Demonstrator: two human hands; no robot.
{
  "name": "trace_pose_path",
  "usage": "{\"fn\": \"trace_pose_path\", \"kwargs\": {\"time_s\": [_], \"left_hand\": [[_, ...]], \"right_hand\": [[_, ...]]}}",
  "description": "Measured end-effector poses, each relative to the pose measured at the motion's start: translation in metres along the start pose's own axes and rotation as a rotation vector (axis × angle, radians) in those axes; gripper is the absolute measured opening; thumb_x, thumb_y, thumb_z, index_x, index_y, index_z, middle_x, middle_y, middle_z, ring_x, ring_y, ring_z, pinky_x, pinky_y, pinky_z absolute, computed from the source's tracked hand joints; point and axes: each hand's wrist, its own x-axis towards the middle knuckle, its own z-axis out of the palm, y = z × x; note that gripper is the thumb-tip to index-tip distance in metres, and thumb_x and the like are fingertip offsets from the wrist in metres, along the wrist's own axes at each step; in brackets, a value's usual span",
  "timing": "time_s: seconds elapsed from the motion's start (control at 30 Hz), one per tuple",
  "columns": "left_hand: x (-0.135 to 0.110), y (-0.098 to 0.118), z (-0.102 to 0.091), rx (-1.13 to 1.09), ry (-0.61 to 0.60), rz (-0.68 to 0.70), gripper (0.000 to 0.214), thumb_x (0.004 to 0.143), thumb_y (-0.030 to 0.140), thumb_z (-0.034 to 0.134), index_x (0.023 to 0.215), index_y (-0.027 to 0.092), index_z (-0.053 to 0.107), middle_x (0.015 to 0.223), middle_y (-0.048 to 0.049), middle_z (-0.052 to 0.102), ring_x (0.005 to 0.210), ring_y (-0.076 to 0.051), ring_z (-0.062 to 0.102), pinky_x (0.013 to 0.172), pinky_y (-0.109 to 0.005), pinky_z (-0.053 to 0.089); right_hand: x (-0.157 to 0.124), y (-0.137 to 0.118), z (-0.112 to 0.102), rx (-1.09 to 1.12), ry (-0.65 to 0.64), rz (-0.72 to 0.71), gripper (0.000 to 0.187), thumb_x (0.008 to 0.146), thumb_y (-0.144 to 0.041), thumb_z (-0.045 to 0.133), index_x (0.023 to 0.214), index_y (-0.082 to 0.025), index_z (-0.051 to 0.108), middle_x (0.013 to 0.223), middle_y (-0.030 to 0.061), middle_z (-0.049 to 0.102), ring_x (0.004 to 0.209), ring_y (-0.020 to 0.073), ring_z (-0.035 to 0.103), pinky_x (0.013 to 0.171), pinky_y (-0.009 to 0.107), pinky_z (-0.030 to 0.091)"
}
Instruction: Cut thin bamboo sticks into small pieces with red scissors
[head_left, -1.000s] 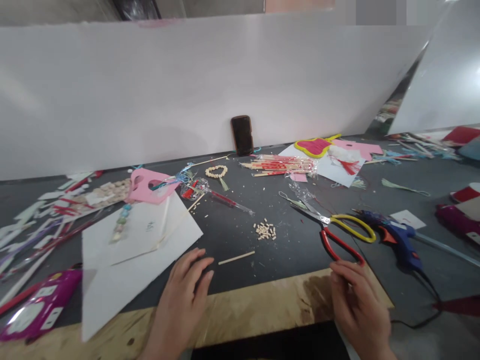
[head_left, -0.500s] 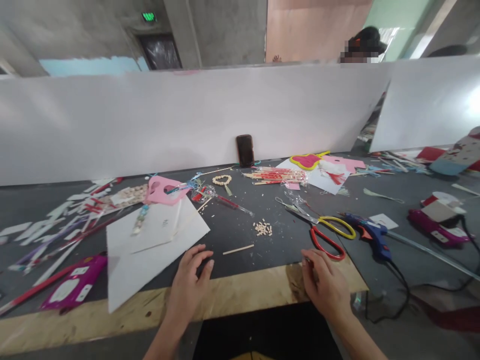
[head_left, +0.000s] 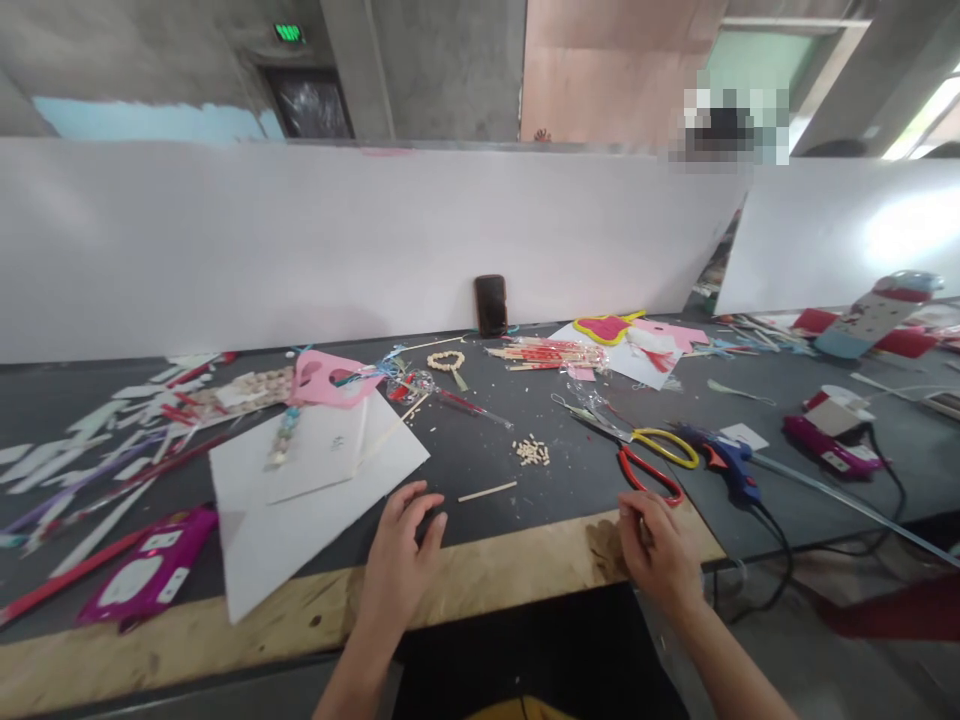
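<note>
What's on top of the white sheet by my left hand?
On the white sheet: a smaller white paper, a strand of beads and part of a thin stick. A pink cutout overlaps the sheet's far edge. What the smaller paper covers is hidden.

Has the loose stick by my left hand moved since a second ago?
No: against the pile of small pieces, the stick has shifted neither way.

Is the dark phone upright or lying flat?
Upright: the phone stands on a short edge, long sides running up, before the white panel.
</note>
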Motion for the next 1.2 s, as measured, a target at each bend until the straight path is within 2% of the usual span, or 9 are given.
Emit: {"fn": "trace_pose_path", "kwargs": {"time_s": [0.2,0.33,0.43,0.57,0.7,0.87,1.07,1.13,1.2], "left_hand": [[0.000,0.000,-0.001,-0.037,-0.060,-0.028,0.022,0.085,0.026,0.048,0.098,0.021,0.065,0.119,-0.0095,0.057,0.111,-0.026,0.055,0.092,-0.044,0.048],[-0.001,0.001,-0.001,-0.031,-0.083,-0.028,0.023,0.086,0.026,0.048,0.099,0.021,0.065,0.120,-0.0098,0.056,0.113,-0.026,0.054,0.093,-0.046,0.047],[0.000,0.000,-0.001,-0.022,-0.082,-0.016,0.023,0.085,0.026,0.048,0.097,0.021,0.066,0.119,-0.0095,0.057,0.112,-0.026,0.054,0.094,-0.046,0.047],[0.001,-0.004,0.001,0.009,-0.092,0.017,0.023,0.084,0.029,0.048,0.095,0.022,0.067,0.116,-0.0085,0.059,0.110,-0.026,0.056,0.094,-0.046,0.046],[0.001,-0.006,0.002,0.027,-0.077,0.023,0.023,0.084,0.031,0.048,0.093,0.022,0.068,0.114,-0.0077,0.061,0.107,-0.025,0.058,0.093,-0.044,0.048],[-0.001,-0.006,0.002,0.039,-0.021,0.024,0.023,0.084,0.033,0.049,0.092,0.022,0.067,0.114,-0.0077,0.060,0.106,-0.024,0.059,0.091,-0.042,0.049],[-0.014,-0.003,-0.003,0.042,0.008,0.000,0.024,0.087,0.034,0.045,0.094,0.023,0.065,0.116,-0.0074,0.058,0.108,-0.025,0.056,0.084,-0.038,0.054],[-0.022,-0.005,-0.008,0.078,0.000,0.035,0.023,0.087,0.033,0.045,0.098,0.024,0.063,0.119,-0.0074,0.056,0.110,-0.025,0.055,0.083,-0.038,0.054],[-0.030,-0.010,-0.014,0.143,0.017,0.121,0.020,0.086,0.028,0.046,0.101,0.026,0.060,0.120,-0.0074,0.054,0.113,-0.026,0.053,0.091,-0.044,0.048]], "right_hand": [[-0.005,0.006,0.001,-0.059,0.041,0.079,0.018,0.087,-0.024,0.043,0.099,-0.018,0.056,0.070,0.0043,0.064,0.057,0.0167,0.061,0.053,0.029,0.048],[-0.008,0.005,0.001,-0.077,0.022,0.135,0.022,0.089,-0.025,0.040,0.104,-0.017,0.055,0.061,0.0004,0.060,0.048,0.0152,0.057,0.047,0.027,0.046],[-0.006,0.000,0.001,-0.079,0.001,0.144,0.023,0.089,-0.028,0.041,0.104,-0.017,0.056,0.063,0.0011,0.062,0.049,0.0157,0.058,0.049,0.028,0.047],[-0.005,-0.006,0.002,-0.080,0.026,0.123,0.024,0.089,-0.029,0.043,0.103,-0.017,0.057,0.076,0.0065,0.067,0.059,0.0171,0.062,0.055,0.029,0.049],[-0.007,-0.009,0.002,-0.078,0.036,0.097,0.023,0.090,-0.027,0.041,0.104,-0.016,0.057,0.070,0.0040,0.066,0.052,0.0150,0.059,0.053,0.028,0.048],[-0.007,-0.009,-0.001,-0.041,0.018,0.064,0.024,0.089,-0.025,0.042,0.105,-0.016,0.057,0.068,0.0033,0.065,0.053,0.0146,0.060,0.054,0.027,0.048],[-0.007,-0.009,-0.002,0.023,0.021,0.077,0.024,0.088,-0.022,0.042,0.106,-0.016,0.057,0.061,0.0006,0.062,0.047,0.0136,0.057,0.050,0.026,0.046],[-0.007,-0.009,-0.003,0.042,0.014,0.076,0.024,0.087,-0.020,0.043,0.106,-0.016,0.057,0.062,0.0006,0.062,0.049,0.0136,0.058,0.050,0.026,0.047],[-0.006,-0.009,-0.003,0.057,0.002,0.069,0.023,0.087,-0.019,0.044,0.106,-0.017,0.056,0.064,0.0012,0.063,0.053,0.0139,0.060,0.052,0.025,0.048]]}}
